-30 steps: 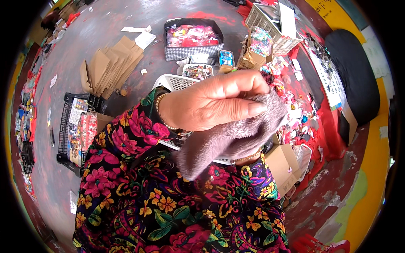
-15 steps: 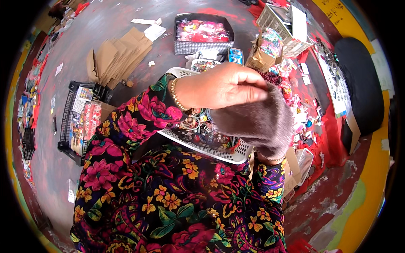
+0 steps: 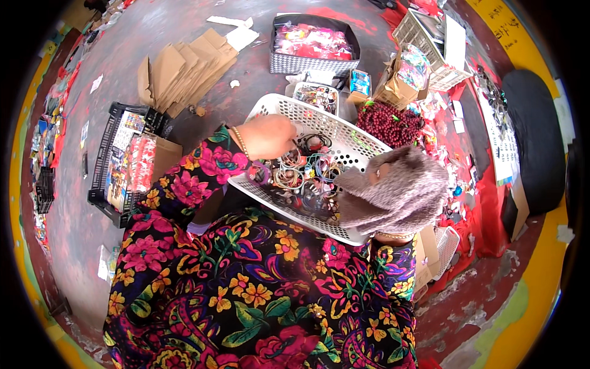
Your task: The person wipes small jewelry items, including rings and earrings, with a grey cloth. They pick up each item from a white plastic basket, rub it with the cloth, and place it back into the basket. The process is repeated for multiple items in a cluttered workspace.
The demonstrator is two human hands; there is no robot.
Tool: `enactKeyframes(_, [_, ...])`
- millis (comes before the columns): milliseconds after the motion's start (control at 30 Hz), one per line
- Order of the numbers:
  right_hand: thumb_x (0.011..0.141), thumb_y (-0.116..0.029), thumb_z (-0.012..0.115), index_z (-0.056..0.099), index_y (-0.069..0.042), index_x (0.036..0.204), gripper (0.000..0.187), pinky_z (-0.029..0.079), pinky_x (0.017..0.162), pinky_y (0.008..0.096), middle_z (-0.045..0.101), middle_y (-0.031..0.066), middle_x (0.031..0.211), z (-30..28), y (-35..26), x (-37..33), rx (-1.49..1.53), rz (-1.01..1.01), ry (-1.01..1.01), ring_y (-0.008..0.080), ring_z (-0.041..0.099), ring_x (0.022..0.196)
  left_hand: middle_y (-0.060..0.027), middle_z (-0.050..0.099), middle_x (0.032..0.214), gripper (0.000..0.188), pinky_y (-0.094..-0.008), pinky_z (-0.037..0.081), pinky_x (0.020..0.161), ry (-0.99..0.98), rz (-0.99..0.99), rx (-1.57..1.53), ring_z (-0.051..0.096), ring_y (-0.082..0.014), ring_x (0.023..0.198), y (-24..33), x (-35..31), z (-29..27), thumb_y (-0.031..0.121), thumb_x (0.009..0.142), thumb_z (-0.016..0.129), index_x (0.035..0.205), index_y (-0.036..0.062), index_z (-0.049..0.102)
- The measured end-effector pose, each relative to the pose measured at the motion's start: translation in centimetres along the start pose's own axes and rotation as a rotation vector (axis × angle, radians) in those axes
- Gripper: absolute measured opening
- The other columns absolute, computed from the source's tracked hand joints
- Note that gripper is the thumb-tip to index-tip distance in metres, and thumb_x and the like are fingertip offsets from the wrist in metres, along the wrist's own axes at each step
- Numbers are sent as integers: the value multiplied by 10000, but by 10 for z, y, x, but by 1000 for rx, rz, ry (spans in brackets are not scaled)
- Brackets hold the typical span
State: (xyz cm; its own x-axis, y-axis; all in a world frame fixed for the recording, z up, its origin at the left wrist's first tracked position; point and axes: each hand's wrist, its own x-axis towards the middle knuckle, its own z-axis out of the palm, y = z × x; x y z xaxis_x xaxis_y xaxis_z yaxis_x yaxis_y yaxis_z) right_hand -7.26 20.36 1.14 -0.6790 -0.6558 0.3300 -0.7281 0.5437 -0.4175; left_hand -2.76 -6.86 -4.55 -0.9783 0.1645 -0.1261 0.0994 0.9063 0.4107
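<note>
At the white basket's left end, the left hand curls near coiled bands, its grip undeterminable, while at the right end the right hand clasps the plush piece, best held clear of snagging loops.

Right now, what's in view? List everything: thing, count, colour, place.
Furry cloth: one, greyish brown, at right hand
Large basket: one, white, centre
Bands: many, mixed, inside it
Trinket basket: one, white, behind large one
Beads: many, dark red, upper right
Patterned bin: one, grey, top centre
Slatted crate: one, cream, upper right
Large crate: one, black, left
Cardboard sheets: several, brown, upper left
Bulky object: one, black, far right
Scattered items: countless, mixed, both sides
Left hand: one, over large basket
Right hand: one, mostly covered
</note>
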Motion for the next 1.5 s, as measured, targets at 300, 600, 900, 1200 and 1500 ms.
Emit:
enactKeyframes(300, [688,-276,608,548,-66,974,360,412,759,349,558,99,878,22,-4,15,-150,-44,50,276,518,840,-111,566,750,66,-326,443,684,129,-43,-339,576,-232,761,5,-3,-2,64,763,558,794,7,551])
enactKeyframes(600, [634,-227,600,565,-68,758,205,426,609,369,528,115,722,15,-17,50,-154,-225,108,300,532,714,-29,534,918,103,-227,409,785,155,195,-1117,519,-68,861,48,-33,-48,-34,810,543,892,18,505])
enactKeyframes(900, [830,-107,536,529,-3,961,168,461,584,298,577,78,845,37,-1,14,1415,432,-28,179,566,698,-55,574,779,144,-320,446,647,499,387,-495,551,-241,747,75,-35,-55,3,719,609,833,79,564])
enactKeyframes(1200, [828,-411,534,307,-45,1302,641,366,965,353,445,110,1240,38,0,10,1972,216,-237,227,456,1116,-43,580,781,168,-244,445,640,410,232,-647,563,-123,745,88,-31,-50,-27,743,606,880,22,522])
enactKeyframes(1500, [891,-389,365,427,17,1199,514,430,879,391,507,145,1161,40,-5,9,2191,274,-184,271,524,1006,-82,584,828,146,-166,355,486,-108,-134,-1699,548,-82,695,80,-19,-38,173,887,491,931,35,469])
